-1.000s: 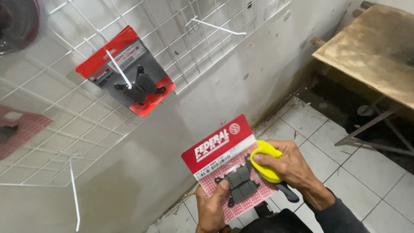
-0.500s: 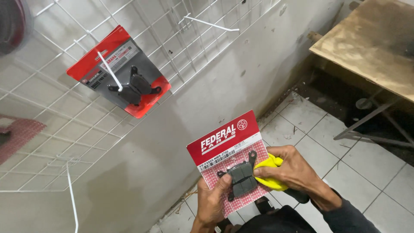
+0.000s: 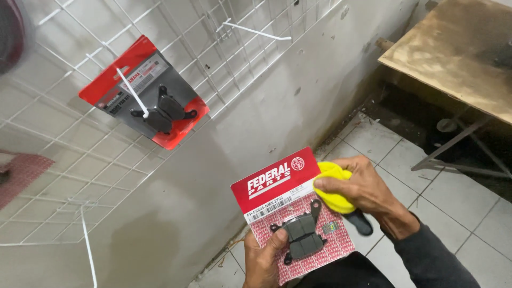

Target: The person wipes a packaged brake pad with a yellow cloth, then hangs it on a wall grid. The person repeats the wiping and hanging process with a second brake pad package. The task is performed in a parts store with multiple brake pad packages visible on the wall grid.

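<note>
Brake-pad blister pack [image 3: 296, 213], red card, held below a wire wall grid [image 3: 176, 64].
Left hand [image 3: 264, 261] clamps its lower edge, thumb on the pads; right hand [image 3: 362, 186] presses a gripped yellow cloth [image 3: 333, 186] against its right edge. A second pack [image 3: 144, 93] hangs on a hook.

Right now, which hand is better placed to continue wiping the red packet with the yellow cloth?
The right hand. It already presses the yellow cloth against the red packet at its right edge, while the left hand grips the packet from below.
</note>
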